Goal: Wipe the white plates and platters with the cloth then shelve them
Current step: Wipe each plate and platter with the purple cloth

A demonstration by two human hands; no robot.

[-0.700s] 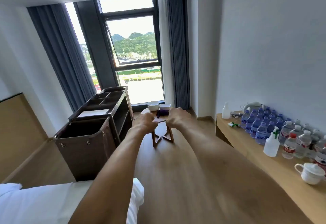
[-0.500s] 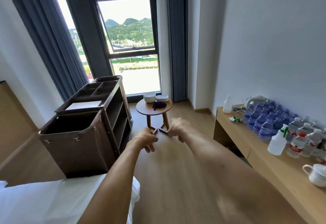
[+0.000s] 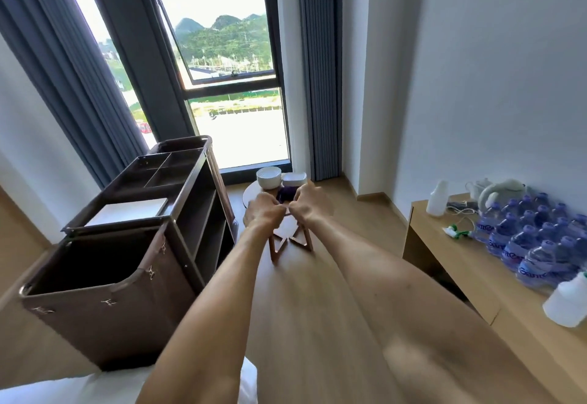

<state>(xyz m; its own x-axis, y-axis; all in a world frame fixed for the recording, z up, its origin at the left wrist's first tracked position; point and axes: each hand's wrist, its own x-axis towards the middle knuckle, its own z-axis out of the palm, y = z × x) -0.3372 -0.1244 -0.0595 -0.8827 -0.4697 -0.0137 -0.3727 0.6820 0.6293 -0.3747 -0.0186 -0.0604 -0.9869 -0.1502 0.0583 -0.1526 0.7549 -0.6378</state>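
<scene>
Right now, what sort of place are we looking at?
Most likely a hotel guest room being serviced. A housekeeping cart with a laundry bag stands by the window, many water bottles crowd the desk beside a kettle, and a white bed corner shows.

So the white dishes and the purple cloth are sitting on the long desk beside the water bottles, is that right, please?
Not quite: the head view shows the white dishes and the purple cloth on the small round table by the window, not on the long desk beside the water bottles.
</scene>
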